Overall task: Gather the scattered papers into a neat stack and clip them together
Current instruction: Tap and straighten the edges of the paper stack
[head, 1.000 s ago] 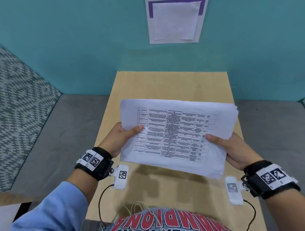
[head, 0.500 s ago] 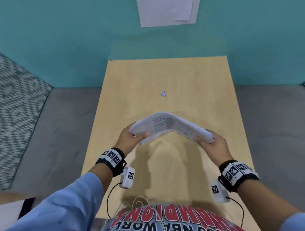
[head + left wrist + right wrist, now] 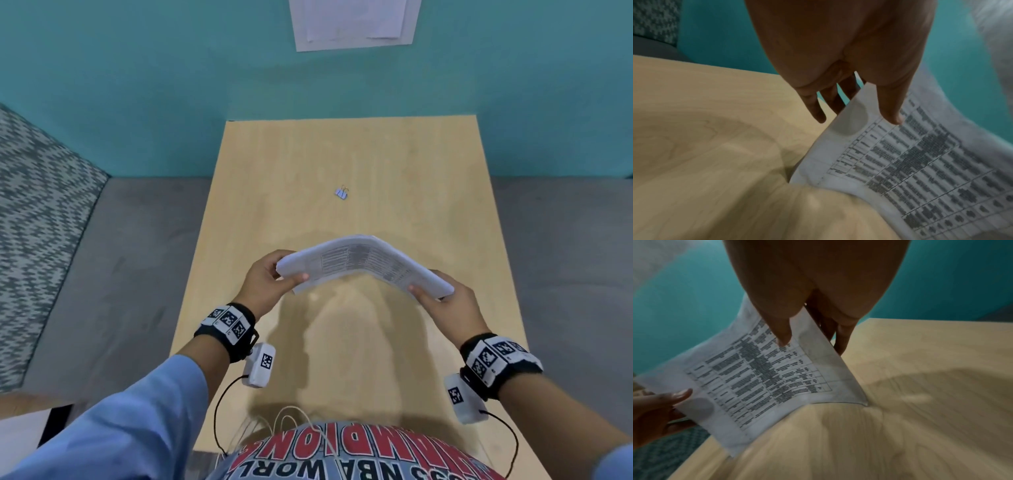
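Note:
A stack of white papers (image 3: pixel 359 262) with a printed table stands on its long edge on the wooden table (image 3: pixel 394 164), bowed upward in the middle. My left hand (image 3: pixel 270 279) pinches its left end, thumb in front and fingers behind. At the other end my right hand (image 3: pixel 442 301) holds it the same way. The left wrist view shows my left hand (image 3: pixel 855 104) on the papers (image 3: pixel 920 162), their lower edge touching the table. In the right wrist view my right hand (image 3: pixel 807 331) grips the papers (image 3: pixel 760 378). A small binder clip (image 3: pixel 342 193) lies farther back.
The table's far edge meets a teal wall (image 3: pixel 137 85) with a sheet of paper (image 3: pixel 352 24) stuck on it. Grey floor (image 3: pixel 137 257) lies on both sides, and a patterned surface (image 3: pixel 37 205) is at the left. Cables hang from both wrist cameras.
A second ago I held the papers up flat, facing me. They have since come down onto their edge on the table and bowed, uncovering the binder clip.

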Tool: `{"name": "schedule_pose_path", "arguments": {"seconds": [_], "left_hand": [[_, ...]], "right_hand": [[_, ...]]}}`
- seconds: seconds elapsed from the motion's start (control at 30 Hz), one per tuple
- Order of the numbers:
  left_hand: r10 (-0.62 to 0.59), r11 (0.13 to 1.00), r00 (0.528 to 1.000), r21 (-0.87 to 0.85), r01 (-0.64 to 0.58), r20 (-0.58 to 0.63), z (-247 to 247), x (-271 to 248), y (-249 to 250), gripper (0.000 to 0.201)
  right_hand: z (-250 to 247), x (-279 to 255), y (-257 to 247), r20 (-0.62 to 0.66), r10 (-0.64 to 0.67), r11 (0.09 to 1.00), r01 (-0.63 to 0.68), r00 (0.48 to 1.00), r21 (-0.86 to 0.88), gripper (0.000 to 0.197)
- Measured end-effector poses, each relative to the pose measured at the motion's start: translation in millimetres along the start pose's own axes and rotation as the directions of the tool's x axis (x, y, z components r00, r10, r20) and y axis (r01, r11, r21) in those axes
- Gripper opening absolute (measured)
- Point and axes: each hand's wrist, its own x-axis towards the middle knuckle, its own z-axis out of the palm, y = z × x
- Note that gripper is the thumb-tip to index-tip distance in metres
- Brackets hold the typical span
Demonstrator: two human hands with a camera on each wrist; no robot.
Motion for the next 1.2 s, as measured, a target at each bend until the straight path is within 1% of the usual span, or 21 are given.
{"name": "schedule_pose_path", "arguments": {"seconds": [0.13,0.2,0.23,0.27,0.3,0.33,0.37,0.4,0.47,0.53,0.57,0.63,0.67,0.73,0.77,0.8,0.83,0.93,1.0,1.1,1.2], "left_hand": [[0.025,0.996,1.0,0.083,-0.024,-0.015,-0.2,1.0,-3.5,0.012],[0.078,0.989,0.996,0.13,-0.072,-0.04,-2.1,-1.0,4.6,0.011],[0.122,0.98,0.992,0.162,-0.114,-0.042,-3.9,-4.1,12.6,0.009],[0.184,0.962,0.982,0.212,-0.173,-0.035,-6.2,-7.6,22.5,0.006],[0.265,0.927,0.964,0.28,-0.25,-0.019,-8.1,-12.0,33.9,0.005],[0.348,0.874,0.937,0.355,-0.331,0.017,-8.8,-16.5,46.2,0.007],[0.415,0.811,0.907,0.425,-0.403,0.068,-8.3,-21.9,59.2,0.01],[0.459,0.744,0.879,0.486,-0.459,0.129,-6.2,-28.2,72.9,0.014],[0.508,0.603,0.827,0.585,-0.542,0.242,-0.8,-40.1,98.3,0.014],[0.523,0.479,0.791,0.658,-0.58,0.317,2.6,-47.8,119.8,0.017],[0.521,0.452,0.785,0.672,-0.587,0.335,3.0,-51.0,128.6,0.02],[0.505,0.483,0.801,0.663,-0.572,0.323,-1.4,-56.8,139.0,0.021],[0.48,0.546,0.826,0.636,-0.545,0.295,-6.5,-59.6,141.1,0.023],[0.414,0.709,0.879,0.522,-0.474,0.236,-20.2,-63.2,139.8,0.029],[0.388,0.774,0.897,0.454,-0.441,0.211,-27.7,-64.7,138.2,0.027],[0.373,0.817,0.908,0.397,-0.418,0.19,-34.4,-66.2,136.4,0.022],[0.373,0.844,0.912,0.346,-0.409,0.17,-39.6,-68.5,135.4,0.017],[0.399,0.903,0.913,0.138,-0.407,0.083,-40.9,-76.4,134.2,0.01],[0.406,0.913,0.913,0.024,-0.407,0.036,-29.8,-77.2,129.2,0.01],[0.349,0.937,0.934,0.0,-0.35,0.076,-3.0,-69.3,105.0,0.016],[0.286,0.958,0.953,-0.042,-0.283,0.098,17.9,-61.0,83.4,0.013]], "right_hand": [[-9.7,0.3,-3.1,-0.016,0.002,1.0,-0.002,1.0,0.005,0.029],[-18.2,0.2,-8.5,-0.076,-0.037,0.999,0.036,0.996,-0.022,0.031],[-22.8,-0.1,-14.8,-0.132,-0.103,0.99,0.089,0.986,-0.111,0.043],[-26.3,0.0,-24.2,-0.167,-0.233,0.952,0.19,0.958,-0.239,0.059],[-27.1,0.0,-35.9,-0.137,-0.385,0.878,0.317,0.913,-0.359,0.072],[-23.9,-0.1,-50.4,-0.046,-0.506,0.78,0.434,0.861,-0.451,0.083],[-16.7,-1.7,-69.0,0.076,-0.561,0.694,0.518,0.825,-0.5,0.091],[-6.0,-3.6,-84.9,0.19,-0.561,0.648,0.57,0.806,-0.505,0.096],[19.2,-8.4,-108.4,0.326,-0.532,0.639,0.623,0.782,-0.452,0.088],[33.1,-9.7,-117.7,0.292,-0.578,0.661,0.647,0.762,-0.38,0.055],[33.7,-11.3,-120.5,0.248,-0.57,0.719,0.622,0.783,-0.309,0.043],[28.6,-14.4,-120.9,0.21,-0.493,0.841,0.525,0.844,-0.135,0.033],[25.0,-16.6,-118.6,0.205,-0.454,0.876,0.476,0.867,-0.076,0.027],[17.1,-18.0,-110.7,0.159,-0.387,0.92,0.391,0.908,0.009,0.013],[12.8,-19.8,-107.4,0.136,-0.362,0.932,0.358,0.922,0.055,0.015],[9.2,-22.2,-105.2,0.1,-0.348,0.935,0.336,0.932,0.114,0.02],[4.8,-24.7,-103.8,0.063,-0.334,0.928,0.317,0.94,0.194,0.017],[-9.3,-35.0,-104.8,-0.055,-0.308,0.882,0.307,0.95,0.357,0.01],[-12.3,-35.9,-99.6,-0.103,-0.323,0.867,0.338,0.941,0.366,0.011],[-2.5,-31.9,-86.1,-0.039,-0.333,0.896,0.33,0.942,0.299,0.02],[6.9,-31.7,-75.0,0.029,-0.308,0.915,0.287,0.951,0.285,0.026]]}}
